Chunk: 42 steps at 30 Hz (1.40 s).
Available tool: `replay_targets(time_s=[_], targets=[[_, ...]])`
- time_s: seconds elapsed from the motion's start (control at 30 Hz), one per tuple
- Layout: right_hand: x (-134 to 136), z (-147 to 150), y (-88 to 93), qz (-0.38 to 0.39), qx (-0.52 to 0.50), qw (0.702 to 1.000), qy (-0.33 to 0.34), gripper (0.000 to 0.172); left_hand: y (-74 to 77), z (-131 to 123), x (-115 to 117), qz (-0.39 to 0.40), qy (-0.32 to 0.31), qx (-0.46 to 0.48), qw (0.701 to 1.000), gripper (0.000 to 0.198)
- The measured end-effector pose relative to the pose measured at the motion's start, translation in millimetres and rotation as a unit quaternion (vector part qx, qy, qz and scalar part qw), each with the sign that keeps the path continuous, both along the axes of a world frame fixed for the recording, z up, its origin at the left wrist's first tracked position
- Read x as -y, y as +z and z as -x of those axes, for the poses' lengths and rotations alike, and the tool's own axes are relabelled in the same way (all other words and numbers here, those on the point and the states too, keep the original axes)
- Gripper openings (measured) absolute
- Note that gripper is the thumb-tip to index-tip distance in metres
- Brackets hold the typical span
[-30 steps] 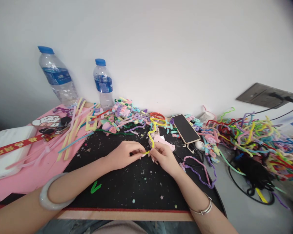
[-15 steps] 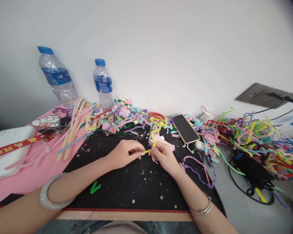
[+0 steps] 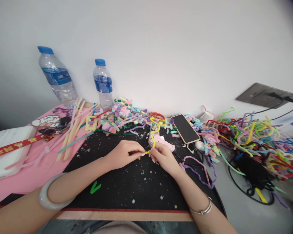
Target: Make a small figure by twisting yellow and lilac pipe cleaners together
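Note:
My left hand (image 3: 125, 153) and my right hand (image 3: 162, 155) meet over the black mat (image 3: 127, 182), fingertips pinched together on one end of a yellow pipe cleaner (image 3: 153, 136). The pipe cleaner bends upward from the fingers and runs back toward a yellow loop near the red scissors (image 3: 157, 115). A pale bangle sits on my left wrist and a thin silver bracelet on my right. A pink glue gun (image 3: 161, 141) lies just behind my right hand.
Two water bottles (image 3: 56, 77) (image 3: 103, 84) stand at the wall. Pink paper (image 3: 36, 162) with straws and a white box (image 3: 7, 146) lie left. A phone (image 3: 185, 128) lies beyond the hands, a big tangle of coloured pipe cleaners (image 3: 254, 136) and black cables right.
The yellow pipe cleaner's free length has dropped lower and shorter above my fingers. Both hands have stayed almost in place, still pinching it.

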State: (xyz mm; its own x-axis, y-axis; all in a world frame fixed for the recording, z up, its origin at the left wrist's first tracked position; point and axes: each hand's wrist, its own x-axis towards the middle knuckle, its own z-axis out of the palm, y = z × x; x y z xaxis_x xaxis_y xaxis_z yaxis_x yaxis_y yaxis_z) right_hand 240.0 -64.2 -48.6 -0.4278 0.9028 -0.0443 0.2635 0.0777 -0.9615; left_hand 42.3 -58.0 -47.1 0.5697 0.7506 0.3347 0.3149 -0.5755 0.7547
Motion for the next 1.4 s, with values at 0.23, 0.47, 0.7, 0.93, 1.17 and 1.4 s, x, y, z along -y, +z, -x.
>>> replay_targets(time_s=[0.23, 0.47, 0.7, 0.93, 1.17, 1.4], targets=[[4.3, 3.9, 3.1, -0.017, 0.048, 0.998, 0.032, 0.025, 1.9, -3.3, 2.9, 0.135, 0.018, 0.03, 0.99, 0.011], [4.3, 3.9, 1.8, -0.039, 0.067, 0.997, 0.014, 0.02, 0.5, -4.9, 0.0, 0.319, 0.02, 0.051, 0.946, 0.016], [0.8, 0.7, 3.2, -0.041, 0.02, 0.998, -0.05, 0.023, 7.2, -2.9, -4.1, 0.381, 0.008, 0.125, 0.916, 0.027], [0.7, 0.4, 4.1, -0.035, 0.003, 0.998, -0.057, 0.025, 5.7, -3.6, -5.7, 0.381, 0.03, 0.118, 0.917, 0.017], [-1.0, -0.7, 3.9, -0.058, 0.025, 0.997, -0.042, 0.017, 2.8, -1.4, -7.0, 0.346, 0.017, 0.123, 0.93, 0.017], [-0.8, -1.6, 2.6, -0.111, 0.042, 0.991, -0.055, 0.015, 0.0, 0.2, -7.1, 0.363, 0.006, 0.124, 0.923, 0.017]])
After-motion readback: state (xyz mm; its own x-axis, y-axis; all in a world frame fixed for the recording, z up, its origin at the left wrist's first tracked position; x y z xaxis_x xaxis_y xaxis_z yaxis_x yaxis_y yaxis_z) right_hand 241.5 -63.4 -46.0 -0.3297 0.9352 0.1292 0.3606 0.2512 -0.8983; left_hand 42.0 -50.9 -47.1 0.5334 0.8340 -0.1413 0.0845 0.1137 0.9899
